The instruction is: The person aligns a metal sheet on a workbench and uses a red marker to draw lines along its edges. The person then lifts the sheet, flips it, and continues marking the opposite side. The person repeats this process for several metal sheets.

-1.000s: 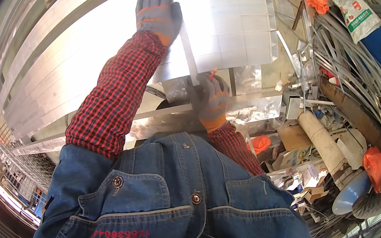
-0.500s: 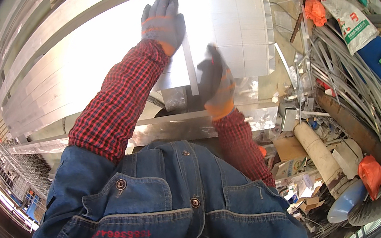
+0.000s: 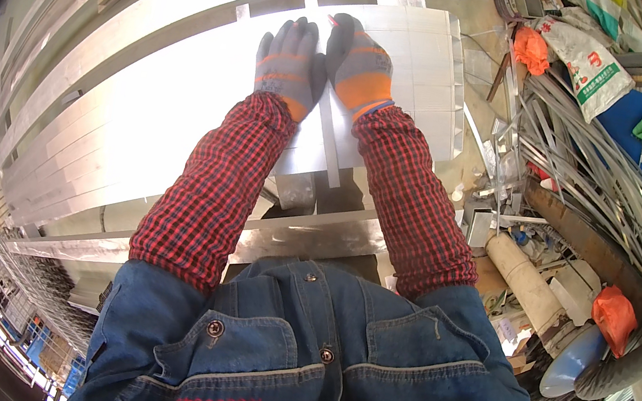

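Observation:
A long, bright white-silver metal panel (image 3: 160, 110) lies across the bench, with thin lines crossing its surface. A narrow flat metal strip (image 3: 329, 148) lies across the panel, its near end sticking out past the near edge. My left hand (image 3: 287, 67), in a grey and orange work glove, rests flat on the panel along the strip's left side, fingers stretched forward. My right hand (image 3: 360, 65), gloved alike, is curled over the strip just beside the left one. A small pale, reddish tip shows at its fingers; the rest of what it pinches is hidden.
Metal rails (image 3: 308, 230) run beneath and beyond the panel. At the right lie a heap of thin metal strips (image 3: 615, 178), a white printed sack (image 3: 586, 62), orange bags (image 3: 613, 320), a cardboard tube (image 3: 525, 281) and scraps. Wire mesh (image 3: 18, 280) stands at the lower left.
My right hand has moved forward from the panel's near edge to beside my left hand. The left hand stays flat on the panel. The whole view has shifted slightly.

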The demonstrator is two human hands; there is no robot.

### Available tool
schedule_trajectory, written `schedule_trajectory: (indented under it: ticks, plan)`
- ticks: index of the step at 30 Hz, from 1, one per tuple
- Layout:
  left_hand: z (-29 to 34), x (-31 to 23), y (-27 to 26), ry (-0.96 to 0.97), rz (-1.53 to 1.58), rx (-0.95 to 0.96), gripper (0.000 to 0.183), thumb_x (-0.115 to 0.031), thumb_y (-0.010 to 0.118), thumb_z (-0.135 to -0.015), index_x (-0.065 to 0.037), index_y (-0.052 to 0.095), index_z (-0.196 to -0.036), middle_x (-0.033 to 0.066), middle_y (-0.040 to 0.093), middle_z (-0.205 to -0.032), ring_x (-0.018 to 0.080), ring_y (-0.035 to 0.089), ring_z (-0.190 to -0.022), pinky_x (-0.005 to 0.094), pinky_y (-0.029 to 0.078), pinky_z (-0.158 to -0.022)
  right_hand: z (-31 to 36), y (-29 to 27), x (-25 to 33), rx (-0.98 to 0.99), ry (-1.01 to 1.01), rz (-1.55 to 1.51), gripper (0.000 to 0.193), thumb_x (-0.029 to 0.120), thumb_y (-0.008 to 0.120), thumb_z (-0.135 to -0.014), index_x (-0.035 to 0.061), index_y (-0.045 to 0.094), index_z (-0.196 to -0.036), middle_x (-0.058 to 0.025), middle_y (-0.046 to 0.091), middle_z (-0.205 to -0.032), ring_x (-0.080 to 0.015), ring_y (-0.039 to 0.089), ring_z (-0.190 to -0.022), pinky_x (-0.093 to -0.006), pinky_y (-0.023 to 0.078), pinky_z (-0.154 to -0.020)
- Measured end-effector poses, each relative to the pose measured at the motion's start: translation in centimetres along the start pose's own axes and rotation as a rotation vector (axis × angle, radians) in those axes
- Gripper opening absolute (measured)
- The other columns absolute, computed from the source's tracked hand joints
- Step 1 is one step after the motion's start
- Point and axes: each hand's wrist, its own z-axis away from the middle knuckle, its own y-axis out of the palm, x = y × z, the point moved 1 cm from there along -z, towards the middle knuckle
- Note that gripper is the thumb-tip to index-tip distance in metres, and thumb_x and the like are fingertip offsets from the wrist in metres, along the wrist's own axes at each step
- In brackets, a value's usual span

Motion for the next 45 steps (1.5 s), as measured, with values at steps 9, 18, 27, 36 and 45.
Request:
schedule_trajectory:
  ticks: [9,18,27,36,45]
  plan:
    - [-0.1,0.2,0.2,0.019,-0.026,-0.018,0.068,-0.034,0.061,-0.107,-0.006,0.046,-0.167,0.0195,0.043,-0.175,0.0382,0.036,-0.165,0.0587,0.021,-0.137,-0.8,0.5,0.2,0.049,-0.004,-0.007,0.04,0.038,0.042,-0.117,0.0186,0.069,-0.14,-0.0181,0.079,-0.124,-0.0443,0.074,-0.112,-0.0533,0.058,-0.102]
    - [0.0,-0.1,0.1,0.011,-0.07,-0.034,0.06,-0.033,0.05,-0.112,-0.004,0.049,-0.165,0.0218,0.046,-0.172,0.0393,0.039,-0.163,0.0584,0.023,-0.137,4.4,-3.0,0.1,0.193,-0.026,0.03,0.03,0.028,0.058,-0.11,0.0175,0.074,-0.133,-0.0174,0.081,-0.113,-0.0419,0.077,-0.102,-0.0506,0.061,-0.093]
    - [0.1,-0.1,0.7,0.019,-0.095,-0.075,0.061,-0.035,0.05,-0.113,-0.004,0.048,-0.165,0.0209,0.046,-0.173,0.0379,0.039,-0.163,0.057,0.024,-0.138,15.6,-5.4,-1.7,0.212,-0.073,-0.019,0.036,0.011,0.067,-0.097,0.0086,0.071,-0.133,-0.0181,0.079,-0.101,-0.0394,0.077,-0.097,-0.0503,0.062,-0.085]
    - [0.1,-0.1,1.1,0.063,-0.087,-0.191,0.057,-0.03,0.057,-0.109,-0.004,0.054,-0.16,0.0229,0.055,-0.164,0.0403,0.047,-0.156,0.0576,0.032,-0.132,22.0,-6.7,-1.2,0.365,0.107,0.073,0.042,0.014,0.069,-0.102,0.0149,0.068,-0.143,-0.0177,0.078,-0.095,-0.042,0.076,-0.089,-0.0506,0.061,-0.079]
    - [-0.7,0.0,0.4,0.137,0.05,-0.25,0.046,-0.017,0.066,-0.091,0.003,0.065,-0.132,0.0233,0.068,-0.133,0.0409,0.063,-0.122,0.054,0.049,-0.103,26.6,-9.3,1.2,0.125,0.366,-0.671,0.029,0.01,0.069,-0.11,-0.002,0.07,-0.137,-0.0126,0.082,-0.11,-0.0182,0.079,-0.102,-0.0342,0.064,-0.088]
